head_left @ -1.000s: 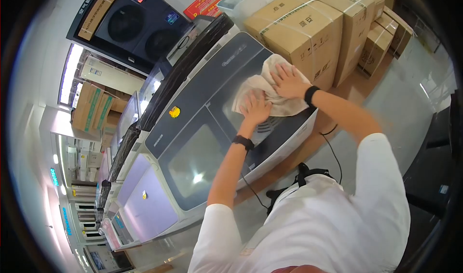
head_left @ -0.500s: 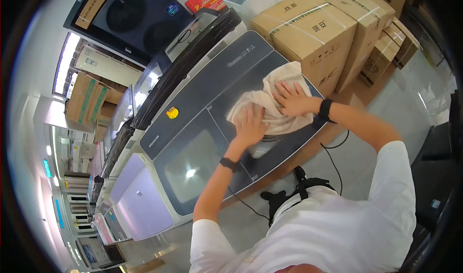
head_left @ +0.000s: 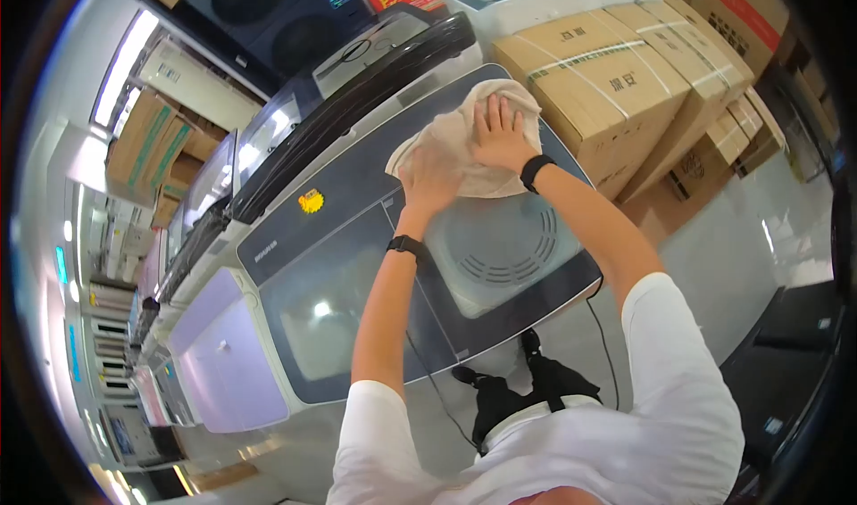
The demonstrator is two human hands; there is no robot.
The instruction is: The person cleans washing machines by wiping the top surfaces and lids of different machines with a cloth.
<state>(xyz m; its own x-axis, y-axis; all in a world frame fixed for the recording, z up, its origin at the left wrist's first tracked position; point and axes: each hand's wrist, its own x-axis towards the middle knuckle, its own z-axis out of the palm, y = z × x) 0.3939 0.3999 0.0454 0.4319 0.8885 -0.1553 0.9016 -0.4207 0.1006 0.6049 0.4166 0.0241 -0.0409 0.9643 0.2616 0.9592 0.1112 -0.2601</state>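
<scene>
Ideally, press evenly: the right hand (head_left: 502,139), fingers apart, is on the cloth (head_left: 453,132), which lies on the lid (head_left: 353,237) beyond its vents (head_left: 509,275); the left hand (head_left: 431,179) is too blurred to tell.

Glossy grey floor (head_left: 728,242), cardboard boxes (head_left: 589,86), bright strip light (head_left: 126,68).

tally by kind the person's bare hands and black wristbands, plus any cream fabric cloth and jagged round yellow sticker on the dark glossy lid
Bare hands, left hand and right hand: 2
Black wristbands: 2
Cream fabric cloth: 1
Jagged round yellow sticker: 1
Total: 6
</scene>
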